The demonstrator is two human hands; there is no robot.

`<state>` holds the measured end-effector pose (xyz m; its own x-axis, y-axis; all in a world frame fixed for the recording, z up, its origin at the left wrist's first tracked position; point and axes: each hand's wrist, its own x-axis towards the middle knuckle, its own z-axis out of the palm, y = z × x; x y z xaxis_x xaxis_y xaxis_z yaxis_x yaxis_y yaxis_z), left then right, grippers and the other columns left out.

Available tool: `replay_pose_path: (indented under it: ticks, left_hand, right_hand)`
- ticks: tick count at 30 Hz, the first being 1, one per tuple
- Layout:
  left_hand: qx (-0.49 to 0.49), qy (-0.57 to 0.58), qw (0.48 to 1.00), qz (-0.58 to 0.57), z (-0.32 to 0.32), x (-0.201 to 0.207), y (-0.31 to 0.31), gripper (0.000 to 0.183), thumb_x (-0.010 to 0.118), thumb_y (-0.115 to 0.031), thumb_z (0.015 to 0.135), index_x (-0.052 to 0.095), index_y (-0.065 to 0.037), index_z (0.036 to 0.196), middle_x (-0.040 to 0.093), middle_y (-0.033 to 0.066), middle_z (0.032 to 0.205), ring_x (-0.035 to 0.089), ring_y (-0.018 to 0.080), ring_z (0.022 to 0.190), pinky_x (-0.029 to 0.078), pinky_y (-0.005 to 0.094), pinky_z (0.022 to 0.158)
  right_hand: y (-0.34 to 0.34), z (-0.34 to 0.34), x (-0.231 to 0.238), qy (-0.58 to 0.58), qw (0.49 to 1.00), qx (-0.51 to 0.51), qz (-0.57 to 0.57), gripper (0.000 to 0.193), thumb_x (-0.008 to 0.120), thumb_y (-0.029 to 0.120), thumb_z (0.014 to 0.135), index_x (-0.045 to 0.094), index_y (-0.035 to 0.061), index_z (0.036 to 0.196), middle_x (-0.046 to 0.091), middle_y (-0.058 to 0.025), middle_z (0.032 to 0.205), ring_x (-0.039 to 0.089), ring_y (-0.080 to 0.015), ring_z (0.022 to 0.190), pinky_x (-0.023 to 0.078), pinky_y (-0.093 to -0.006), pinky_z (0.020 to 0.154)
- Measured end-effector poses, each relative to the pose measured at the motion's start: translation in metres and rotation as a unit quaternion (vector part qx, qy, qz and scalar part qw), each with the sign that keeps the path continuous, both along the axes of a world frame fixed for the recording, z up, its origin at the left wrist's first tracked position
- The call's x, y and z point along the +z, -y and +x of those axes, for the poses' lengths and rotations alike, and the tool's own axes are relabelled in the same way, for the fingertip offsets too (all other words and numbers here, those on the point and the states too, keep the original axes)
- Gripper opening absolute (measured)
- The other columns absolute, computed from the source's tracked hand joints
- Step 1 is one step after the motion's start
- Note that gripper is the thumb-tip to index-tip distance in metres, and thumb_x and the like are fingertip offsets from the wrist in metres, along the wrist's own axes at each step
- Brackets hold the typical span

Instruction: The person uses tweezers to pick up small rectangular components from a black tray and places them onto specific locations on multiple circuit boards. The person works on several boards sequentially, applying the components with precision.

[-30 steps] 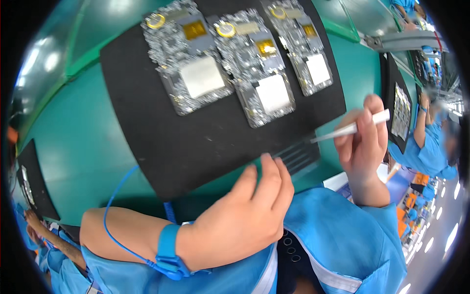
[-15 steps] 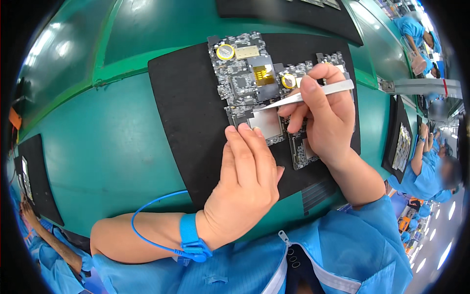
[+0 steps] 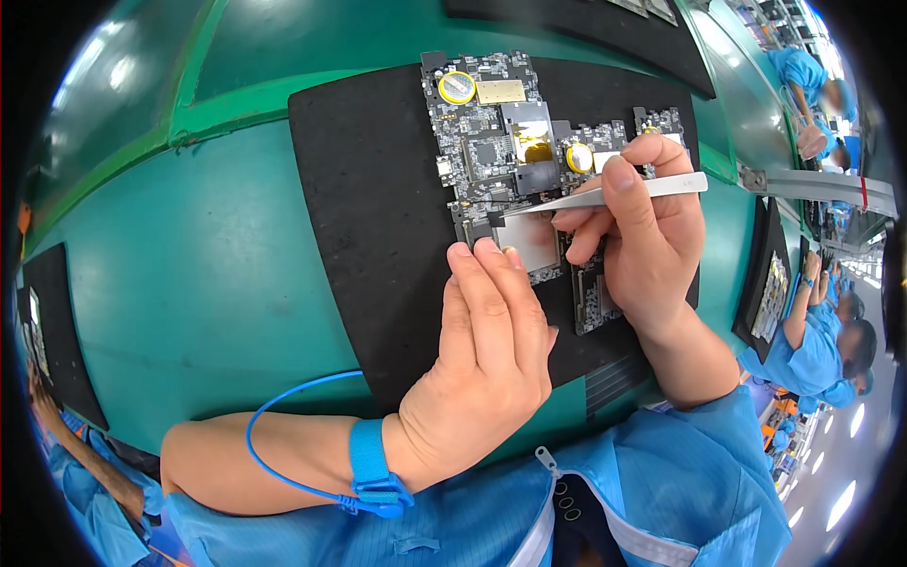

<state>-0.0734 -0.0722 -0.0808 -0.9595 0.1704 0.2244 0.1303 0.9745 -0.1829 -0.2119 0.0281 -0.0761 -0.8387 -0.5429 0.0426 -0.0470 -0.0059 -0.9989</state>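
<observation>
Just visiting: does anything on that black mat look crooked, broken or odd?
Nothing stands out. On the black mat, the leftmost circuit board shows no visible break; the left hand partly covers its lower end, and the right hand holds tweezers over it.

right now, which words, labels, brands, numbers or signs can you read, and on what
None can be read clearly.
Slim silver metal tweezers: faint mark near the blunt end, too small.
Round, yellow-rimmed silver coin cell: marks too small.
Dark rectangular circuit board: any print too small.
</observation>
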Motion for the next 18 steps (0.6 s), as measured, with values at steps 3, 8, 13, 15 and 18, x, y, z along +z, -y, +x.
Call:
replay_pose_path:
  ticks: [3, 8, 13, 15, 18]
  left_hand:
    - [0.001, 0.000, 1.000, -0.002, 0.0001, 0.0009, 0.0000, 0.048, 0.054, -0.030, 0.085, 0.061, 0.013, 0.103, 0.058, 0.0292, 0.104, 0.060, 0.0402, 0.097, 0.053, 0.0366, 0.081]
    - [0.001, 0.000, 1.000, -0.001, -0.0006, 0.0005, -0.0005, 0.048, 0.055, -0.031, 0.084, 0.061, 0.013, 0.104, 0.058, 0.0293, 0.105, 0.059, 0.0405, 0.098, 0.052, 0.0371, 0.082]
    - [-0.001, 0.001, 1.000, -0.001, 0.0003, 0.0014, 0.0001, 0.050, 0.056, -0.032, 0.083, 0.060, 0.013, 0.104, 0.058, 0.0293, 0.105, 0.059, 0.0408, 0.098, 0.052, 0.0375, 0.082]
    - [0.001, 0.001, 1.000, 0.000, 0.0008, 0.0009, 0.0005, 0.050, 0.057, -0.032, 0.082, 0.061, 0.013, 0.104, 0.057, 0.0293, 0.106, 0.059, 0.0407, 0.098, 0.052, 0.0373, 0.082]
    - [0.007, -0.003, 1.000, 0.005, 0.0008, -0.0010, 0.0007, 0.049, 0.059, -0.033, 0.080, 0.061, 0.010, 0.103, 0.056, 0.0295, 0.109, 0.058, 0.0398, 0.098, 0.052, 0.0362, 0.081]
  right_hand:
    - [-0.0006, -0.0008, 0.0018, 0.018, 0.999, 0.014, -0.023, 0.019, 0.051, 0.013, 0.095, 0.039, 0.0008, 0.105, 0.061, -0.0117, 0.070, 0.061, -0.0111, 0.054, 0.048, -0.0183, 0.044]
    - [-0.0011, -0.0011, 0.0018, 0.011, 1.000, 0.017, -0.020, 0.019, 0.050, 0.013, 0.095, 0.040, 0.0008, 0.105, 0.061, -0.0114, 0.069, 0.060, -0.0107, 0.053, 0.048, -0.0183, 0.044]
    - [0.0001, 0.0006, 0.0022, 0.008, 1.000, 0.010, -0.016, 0.018, 0.050, 0.013, 0.095, 0.040, 0.0011, 0.104, 0.062, -0.0114, 0.069, 0.060, -0.0099, 0.052, 0.048, -0.0177, 0.044]
    - [0.0003, 0.0007, 0.0022, 0.010, 1.000, 0.012, -0.012, 0.018, 0.050, 0.013, 0.096, 0.040, 0.0012, 0.104, 0.062, -0.0114, 0.069, 0.059, -0.0096, 0.052, 0.047, -0.0175, 0.044]
    - [0.0019, 0.0009, 0.0013, 0.008, 1.000, 0.012, -0.013, 0.017, 0.049, 0.013, 0.096, 0.040, 0.0015, 0.104, 0.063, -0.0111, 0.069, 0.059, -0.0092, 0.052, 0.047, -0.0175, 0.044]
